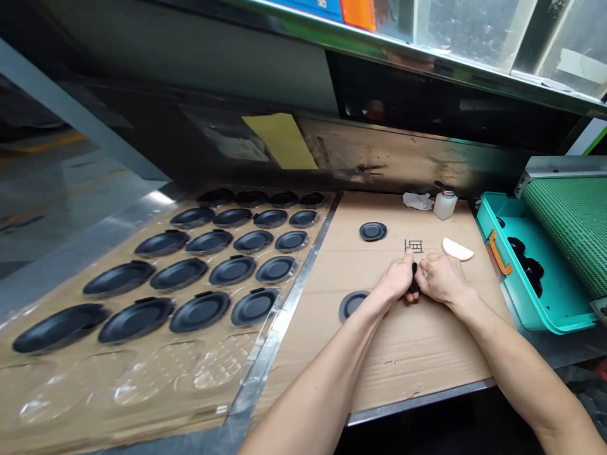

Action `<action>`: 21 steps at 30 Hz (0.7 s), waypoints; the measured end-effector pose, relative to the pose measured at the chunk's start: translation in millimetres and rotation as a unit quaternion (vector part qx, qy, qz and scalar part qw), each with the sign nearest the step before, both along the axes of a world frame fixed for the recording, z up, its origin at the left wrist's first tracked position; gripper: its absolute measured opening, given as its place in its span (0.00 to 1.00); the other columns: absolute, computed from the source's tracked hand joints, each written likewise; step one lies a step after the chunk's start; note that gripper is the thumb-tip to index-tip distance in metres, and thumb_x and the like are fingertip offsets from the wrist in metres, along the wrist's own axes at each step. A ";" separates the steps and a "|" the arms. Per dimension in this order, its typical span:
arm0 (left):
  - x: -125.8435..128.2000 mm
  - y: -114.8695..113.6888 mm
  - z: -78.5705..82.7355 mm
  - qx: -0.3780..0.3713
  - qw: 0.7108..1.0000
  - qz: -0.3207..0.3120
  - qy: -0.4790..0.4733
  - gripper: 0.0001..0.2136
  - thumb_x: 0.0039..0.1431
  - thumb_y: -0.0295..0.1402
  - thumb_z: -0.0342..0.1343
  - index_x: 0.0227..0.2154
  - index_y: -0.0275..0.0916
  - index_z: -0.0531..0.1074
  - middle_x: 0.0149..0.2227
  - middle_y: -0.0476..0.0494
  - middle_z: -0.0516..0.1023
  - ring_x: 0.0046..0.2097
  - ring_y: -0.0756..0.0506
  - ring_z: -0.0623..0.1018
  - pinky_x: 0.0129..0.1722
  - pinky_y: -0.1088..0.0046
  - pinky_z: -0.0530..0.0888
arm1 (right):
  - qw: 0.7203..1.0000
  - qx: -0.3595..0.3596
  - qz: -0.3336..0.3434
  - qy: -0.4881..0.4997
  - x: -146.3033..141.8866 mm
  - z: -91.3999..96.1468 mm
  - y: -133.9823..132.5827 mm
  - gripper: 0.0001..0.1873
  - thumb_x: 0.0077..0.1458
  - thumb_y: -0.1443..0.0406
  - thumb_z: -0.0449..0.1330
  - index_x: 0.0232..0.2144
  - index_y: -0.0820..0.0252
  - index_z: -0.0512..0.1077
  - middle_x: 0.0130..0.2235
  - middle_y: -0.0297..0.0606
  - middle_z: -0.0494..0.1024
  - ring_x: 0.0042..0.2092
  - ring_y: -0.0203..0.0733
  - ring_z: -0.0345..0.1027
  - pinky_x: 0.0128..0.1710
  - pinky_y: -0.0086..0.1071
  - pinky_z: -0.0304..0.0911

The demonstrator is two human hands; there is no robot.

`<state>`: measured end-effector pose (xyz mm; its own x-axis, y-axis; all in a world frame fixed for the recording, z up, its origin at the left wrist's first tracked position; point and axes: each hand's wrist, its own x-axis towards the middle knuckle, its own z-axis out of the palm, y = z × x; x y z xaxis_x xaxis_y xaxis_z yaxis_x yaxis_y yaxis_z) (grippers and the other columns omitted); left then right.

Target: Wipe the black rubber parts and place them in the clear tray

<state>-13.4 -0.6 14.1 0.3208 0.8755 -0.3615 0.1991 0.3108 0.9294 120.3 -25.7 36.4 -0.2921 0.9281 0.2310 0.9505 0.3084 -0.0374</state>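
Note:
My left hand (397,278) and my right hand (441,278) meet over the cardboard sheet (417,354), both closed on a small black part (414,284) held edge-up between them; most of it is hidden by my fingers. A black round cap (372,231) lies flat just beyond my hands. Another black round cap (351,304) lies on the cardboard by my left wrist. To the left, a clear blister tray (95,385) holds several rows of the same black caps (232,270).
A white cloth pad (458,249), a small white pump bottle (444,202) and a crumpled wipe (417,201) sit at the back. A teal bin (545,297) with black parts stands right, under a green conveyor belt (573,227). The table's front edge (427,395) is close.

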 end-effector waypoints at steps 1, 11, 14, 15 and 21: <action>0.2 -0.6 0.4 0.001 1.000 0.003 0.003 0.36 0.64 0.62 0.36 0.19 0.36 0.72 0.13 0.39 0.71 0.14 0.45 0.71 0.14 0.72 0.66 | 1.000 0.000 0.004 0.002 0.1 0.3 -0.4 0.13 0.62 0.64 0.55 0.30 0.58 0.78 0.34 0.40 0.80 0.35 0.41 0.70 0.32 0.33 0.52; 2.9 -2.3 1.6 0.008 1.000 0.013 0.009 0.36 0.64 0.61 0.36 0.17 0.36 0.71 0.12 0.40 0.70 0.13 0.46 0.69 0.13 0.73 0.65 | 0.999 -0.005 0.035 0.011 5.2 2.7 1.5 0.14 0.62 0.65 0.55 0.28 0.60 0.78 0.33 0.40 0.80 0.35 0.41 0.71 0.35 0.32 0.56; 2.7 -2.3 -0.4 0.013 1.000 0.012 0.003 0.35 0.65 0.60 0.37 0.17 0.36 0.71 0.12 0.40 0.71 0.13 0.46 0.70 0.13 0.73 0.65 | 0.999 0.016 0.048 0.015 5.8 1.9 2.5 0.14 0.63 0.65 0.55 0.29 0.60 0.78 0.33 0.40 0.80 0.35 0.40 0.71 0.36 0.32 0.56; 2.4 -2.2 -1.2 0.015 1.000 0.010 0.001 0.35 0.65 0.59 0.37 0.17 0.36 0.71 0.12 0.40 0.71 0.13 0.46 0.70 0.13 0.73 0.65 | 0.998 0.024 0.054 0.016 6.2 1.3 3.0 0.15 0.63 0.65 0.54 0.29 0.60 0.78 0.33 0.40 0.80 0.36 0.40 0.71 0.37 0.32 0.56; 2.0 -1.0 -2.6 0.004 1.000 0.010 0.003 0.34 0.65 0.59 0.38 0.17 0.37 0.70 0.12 0.41 0.71 0.13 0.47 0.69 0.13 0.74 0.64 | 0.998 0.012 0.065 0.007 10.0 -0.7 5.5 0.14 0.62 0.65 0.55 0.27 0.59 0.77 0.32 0.38 0.79 0.34 0.39 0.70 0.35 0.33 0.55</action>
<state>-11.4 -1.6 11.4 0.3018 0.8845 -0.3557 0.1980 0.3068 0.9310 130.3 -20.3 35.7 -0.4054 0.8770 0.2581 0.9021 0.4294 -0.0423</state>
